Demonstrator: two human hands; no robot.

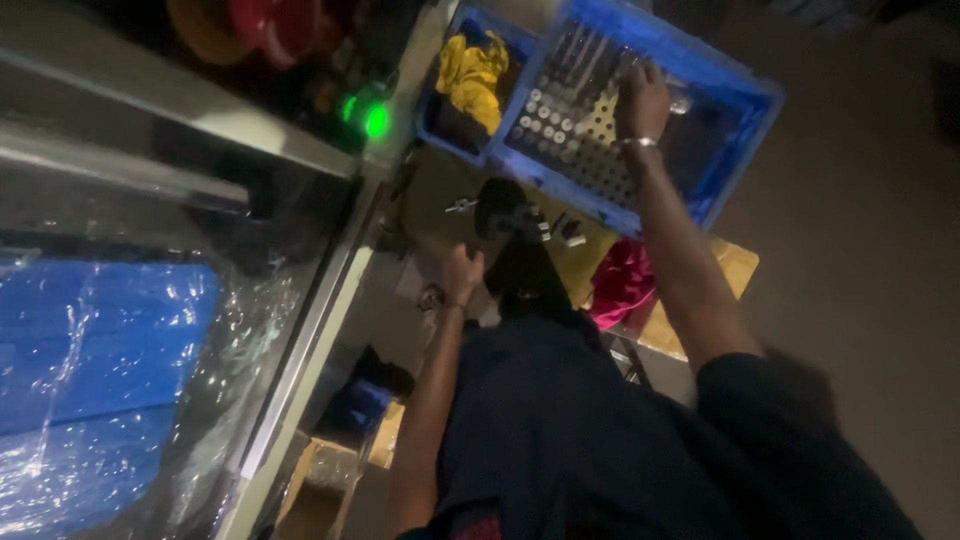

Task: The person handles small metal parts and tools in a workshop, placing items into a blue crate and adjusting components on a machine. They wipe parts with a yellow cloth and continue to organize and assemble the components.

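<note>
1. Two blue crates sit side by side in the upper middle of the frame; the larger blue crate (745,120) holds a perforated tray (590,135) of small metal cylinders (545,112), too many and too blurred to count.
2. One right hand (643,100) rests inside that crate, directly over the tray's upper right part, fingers curled down onto the pieces; whether they actually grip one I cannot tell.
3. The tray's long axis runs from lower left to upper right of the frame, roughly crosswise to the right forearm, and the cylinders lie just left of the fingertips.
4. One left hand (462,272) sits lower, at centre frame, well apart from the tray, so the right is far nearer; its fingers look loosely closed near a dark round object (500,208), contact unclear.
5. The smaller blue crate (440,130) to the left holds one yellow cloth (472,70).
6. One green light (375,120) glows at upper left.
</note>
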